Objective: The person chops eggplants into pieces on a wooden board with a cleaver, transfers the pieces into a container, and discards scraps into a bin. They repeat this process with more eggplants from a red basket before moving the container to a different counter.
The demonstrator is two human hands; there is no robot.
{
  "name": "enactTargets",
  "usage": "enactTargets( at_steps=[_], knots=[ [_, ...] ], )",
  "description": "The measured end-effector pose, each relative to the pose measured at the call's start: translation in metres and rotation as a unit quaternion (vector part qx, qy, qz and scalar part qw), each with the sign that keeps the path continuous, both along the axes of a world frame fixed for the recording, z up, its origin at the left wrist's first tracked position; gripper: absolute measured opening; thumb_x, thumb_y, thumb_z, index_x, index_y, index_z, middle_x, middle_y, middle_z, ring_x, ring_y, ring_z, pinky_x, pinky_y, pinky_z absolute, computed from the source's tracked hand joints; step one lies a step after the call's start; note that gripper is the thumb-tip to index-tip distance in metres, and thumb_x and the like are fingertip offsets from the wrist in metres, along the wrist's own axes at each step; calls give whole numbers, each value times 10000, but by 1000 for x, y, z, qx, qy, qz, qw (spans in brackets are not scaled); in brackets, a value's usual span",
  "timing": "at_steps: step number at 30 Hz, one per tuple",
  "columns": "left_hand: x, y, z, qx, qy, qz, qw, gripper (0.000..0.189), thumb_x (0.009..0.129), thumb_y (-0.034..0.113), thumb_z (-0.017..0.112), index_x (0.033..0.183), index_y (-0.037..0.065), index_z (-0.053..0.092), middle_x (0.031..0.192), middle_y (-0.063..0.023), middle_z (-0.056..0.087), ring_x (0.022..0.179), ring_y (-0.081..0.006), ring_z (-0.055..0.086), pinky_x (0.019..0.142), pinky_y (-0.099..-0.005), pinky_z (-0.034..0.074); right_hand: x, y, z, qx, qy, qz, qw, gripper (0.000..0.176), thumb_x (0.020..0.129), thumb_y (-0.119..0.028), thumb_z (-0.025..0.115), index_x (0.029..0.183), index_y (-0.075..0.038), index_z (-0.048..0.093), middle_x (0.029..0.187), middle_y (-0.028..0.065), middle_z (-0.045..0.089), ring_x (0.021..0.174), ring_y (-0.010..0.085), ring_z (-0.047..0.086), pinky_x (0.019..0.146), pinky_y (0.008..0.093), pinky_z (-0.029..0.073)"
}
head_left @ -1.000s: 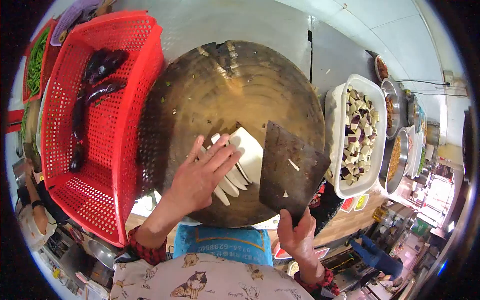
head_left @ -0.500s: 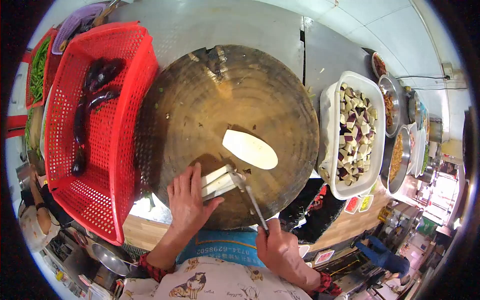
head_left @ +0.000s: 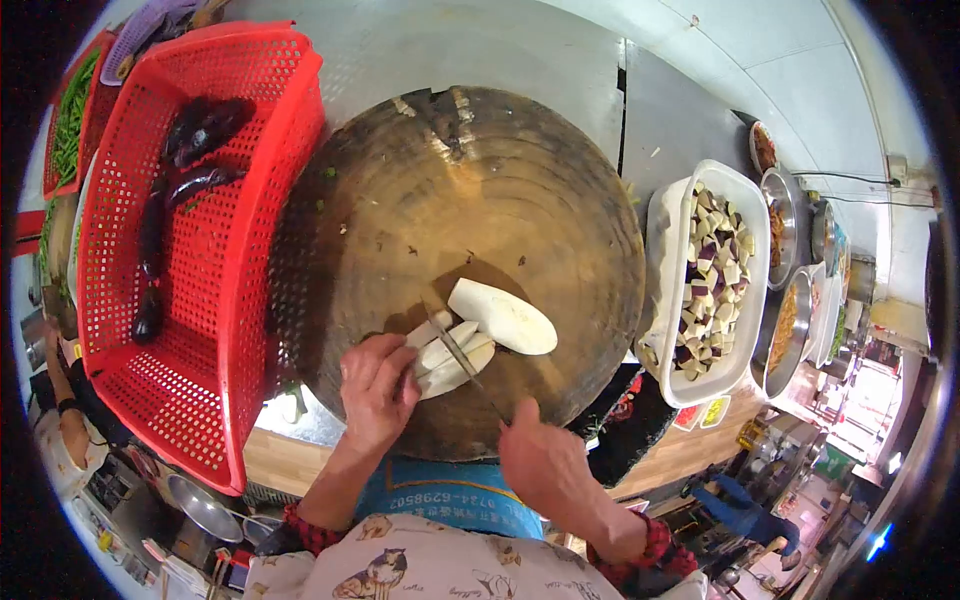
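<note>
On the round wooden chopping block (head_left: 480, 200) lie several pale eggplant strips (head_left: 455, 368), side by side. My left hand (head_left: 378, 388) presses on their left end with its fingers bent. My right hand (head_left: 548, 455) is wrapped round the handle of a knife (head_left: 462, 360), whose blade crosses over the strips. A wide white eggplant slab (head_left: 505, 318) lies flat just beyond them, its left part close to the strips. Small dark scraps dot the wood.
A red basket (head_left: 232, 300) with whole dark eggplants (head_left: 205, 130) stands left. At right is a white tub (head_left: 662, 290) of eggplant chunks (head_left: 715, 280), with metal bowls (head_left: 790, 335) beyond. People are visible at lower left and lower right.
The knife blade has moved left, from the strips' right end to across them. The strips now sit more spread and nearer the slab. The view has shifted slightly.
</note>
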State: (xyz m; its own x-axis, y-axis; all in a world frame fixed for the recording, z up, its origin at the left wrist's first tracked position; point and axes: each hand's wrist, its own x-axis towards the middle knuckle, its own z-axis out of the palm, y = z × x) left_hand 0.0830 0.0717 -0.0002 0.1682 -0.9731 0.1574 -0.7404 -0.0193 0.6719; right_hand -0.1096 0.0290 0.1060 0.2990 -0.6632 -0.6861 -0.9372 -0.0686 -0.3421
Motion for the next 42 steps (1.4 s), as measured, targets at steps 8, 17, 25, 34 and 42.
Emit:
enactTargets(
  at_steps=[8, 17, 25, 34, 42],
  knots=[
    [-6, 1, 1, -22, 19, 60, 998, 332, 652, -2, 682, 971, 59, 608, 1007, -123, 585, 943, -318, 565, 819, -409, 446, 12, -4, 16, -43, -11, -26, 999, 245, 908, -205, 535, 902, 2, 404, 556, 203, 576, 516, 408, 598, 485, 503, 477],
    [-2, 2, -1, -10, 41, 20, 999, 282, 679, -15, 644, 946, 32, 566, 1007, -152, 571, 918, -355, 545, 821, -425, 446, 37, 11, -16, -10, -24, -41, 999, 225, 915, -205, 522, 928, -13, 407, 588, 221, 587, 565, 414, 614, 516, 521, 471],
    [6, 8, 5, -34, 23, 50, 998, 328, 641, -23, 665, 951, 46, 584, 1047, -143, 539, 963, -337, 538, 817, -414, 451, 28, 18, 25, -67, -48, -61, 995, 240, 905, -195, 551, 953, -6, 413, 558, 204, 568, 542, 400, 611, 482, 510, 459],
    [12, 8, -2, -10, 42, 8, 999, 329, 610, -65, 653, 911, 45, 581, 998, -115, 551, 915, -315, 547, 772, -402, 474, 56, 19, -17, -50, -27, -39, 998, 249, 907, -195, 550, 935, 7, 408, 553, 210, 571, 521, 402, 604, 465, 500, 464],
    [30, 23, 0, -50, 40, 32, 997, 283, 623, -33, 604, 898, 21, 561, 976, -159, 544, 908, -344, 514, 798, -459, 421, 52, 43, 25, -66, -37, -46, 996, 216, 897, -153, 568, 904, 0, 416, 518, 187, 555, 489, 381, 596, 424, 468, 448]
  ],
)
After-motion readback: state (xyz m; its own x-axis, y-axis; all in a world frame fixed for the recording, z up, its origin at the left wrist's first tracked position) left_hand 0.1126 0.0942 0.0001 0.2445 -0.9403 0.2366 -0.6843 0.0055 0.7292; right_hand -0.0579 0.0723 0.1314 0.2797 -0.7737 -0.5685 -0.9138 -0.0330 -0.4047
